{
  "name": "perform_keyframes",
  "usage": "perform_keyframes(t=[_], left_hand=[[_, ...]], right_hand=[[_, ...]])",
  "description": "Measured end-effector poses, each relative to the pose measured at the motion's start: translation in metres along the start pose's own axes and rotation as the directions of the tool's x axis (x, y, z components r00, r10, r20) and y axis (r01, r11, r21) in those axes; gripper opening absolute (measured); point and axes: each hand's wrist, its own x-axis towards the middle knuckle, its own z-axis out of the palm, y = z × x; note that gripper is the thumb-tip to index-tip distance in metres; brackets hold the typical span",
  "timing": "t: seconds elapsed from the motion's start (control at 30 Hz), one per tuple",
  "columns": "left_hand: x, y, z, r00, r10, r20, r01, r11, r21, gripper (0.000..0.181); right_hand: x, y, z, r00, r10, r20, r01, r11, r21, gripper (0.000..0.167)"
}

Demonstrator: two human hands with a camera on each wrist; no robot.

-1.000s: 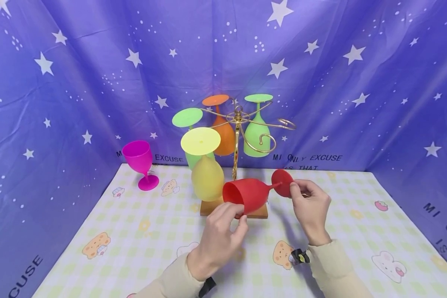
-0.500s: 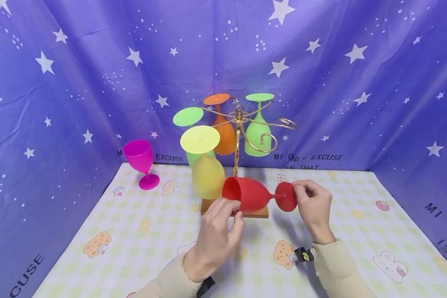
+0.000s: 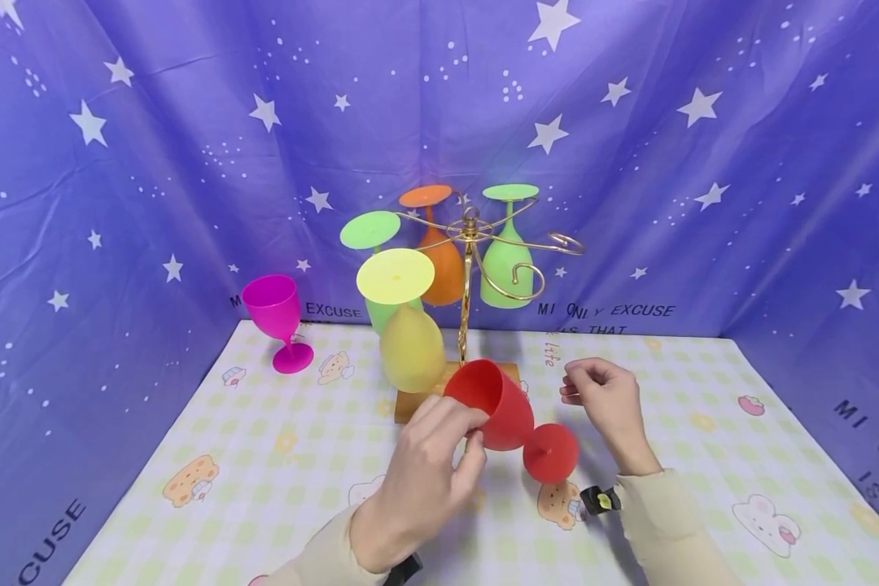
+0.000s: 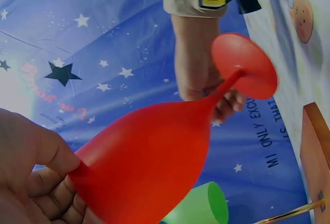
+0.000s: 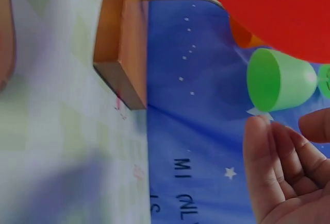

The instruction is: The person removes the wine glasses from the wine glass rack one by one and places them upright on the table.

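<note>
A red goblet (image 3: pixel 509 411) is tilted above the table, its mouth up and to the left and its foot low on the right. My left hand (image 3: pixel 428 472) pinches its rim between thumb and fingers, also plain in the left wrist view, where the goblet (image 4: pixel 149 157) fills the middle. Apart from the goblet, my right hand (image 3: pixel 606 407) is held in the air to its right, fingers loosely bent with nothing between them. Behind them stands a gold wire rack (image 3: pixel 469 236) with a wooden base (image 3: pixel 513 373); two of its front-right hooks bear no goblet.
Upside down on the rack hang a yellow goblet (image 3: pixel 413 350), an orange goblet (image 3: pixel 443 268), a green goblet (image 3: pixel 508 268) and another green goblet (image 3: pixel 369 230). A magenta goblet (image 3: pixel 274 309) stands upright at the back left. A starry blue curtain (image 3: pixel 630 163) encloses the checked tablecloth (image 3: pixel 264 505).
My right hand has let go of the red goblet's foot. The foot has swung down and toward me, while my left hand keeps its grip on the rim.
</note>
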Motion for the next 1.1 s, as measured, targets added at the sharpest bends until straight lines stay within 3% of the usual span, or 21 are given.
perform_keyframes(t=[0.37, 0.63, 0.87, 1.1], left_hand=[[0.002, 0.003, -0.007, 0.999, -0.003, 0.047, 0.001, 0.999, 0.039, 0.016], [0.004, 0.004, -0.013, 0.99, -0.001, 0.142, -0.01, 0.997, 0.075, 0.02], [0.001, 0.0, -0.023, 0.984, 0.017, 0.179, -0.034, 0.995, 0.09, 0.02], [-0.002, -0.003, -0.032, 0.974, 0.046, 0.221, -0.072, 0.991, 0.11, 0.019]], right_hand=[[0.004, 0.013, 0.018, 0.993, 0.083, 0.083, -0.072, 0.99, -0.123, 0.021], [0.009, 0.013, 0.026, 0.958, 0.23, 0.172, -0.165, 0.931, -0.325, 0.026], [0.014, 0.017, 0.036, 0.945, 0.295, 0.139, -0.234, 0.911, -0.34, 0.03], [0.016, 0.023, 0.045, 0.938, 0.319, 0.135, -0.253, 0.896, -0.364, 0.027]])
